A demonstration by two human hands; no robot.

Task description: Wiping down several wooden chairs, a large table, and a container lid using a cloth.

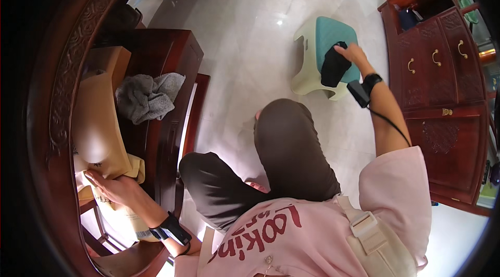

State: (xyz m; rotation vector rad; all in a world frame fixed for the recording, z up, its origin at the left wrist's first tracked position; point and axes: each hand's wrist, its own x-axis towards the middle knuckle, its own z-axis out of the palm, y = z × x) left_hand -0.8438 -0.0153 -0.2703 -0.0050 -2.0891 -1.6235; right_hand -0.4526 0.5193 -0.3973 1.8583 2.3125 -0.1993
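Note:
My right hand (353, 55) grips the upper end of a black cloth item (335, 66), which lies partly on a stool (336, 28) with a teal top and pale legs. The cloth's lower end reaches the stool's near edge. At the left, my left hand (119, 191) lies against the bottom edge of a large brown paper bag (99, 120), fingers stretched and close together. Whether it grips the bag cannot be seen. Another paper bag (127, 218), bearing print, is below that hand. A crumpled grey cloth (150, 97) rests beside the large bag on a dark wooden cabinet (175, 48).
A carved wooden edge (74, 62) curves along the left. On the right stands a wooden cabinet (425, 70) with brass handles and an open compartment (414, 7). A cardboard box (120, 62) sits behind the large bag. Pale floor tiles (242, 62) lie between the furniture.

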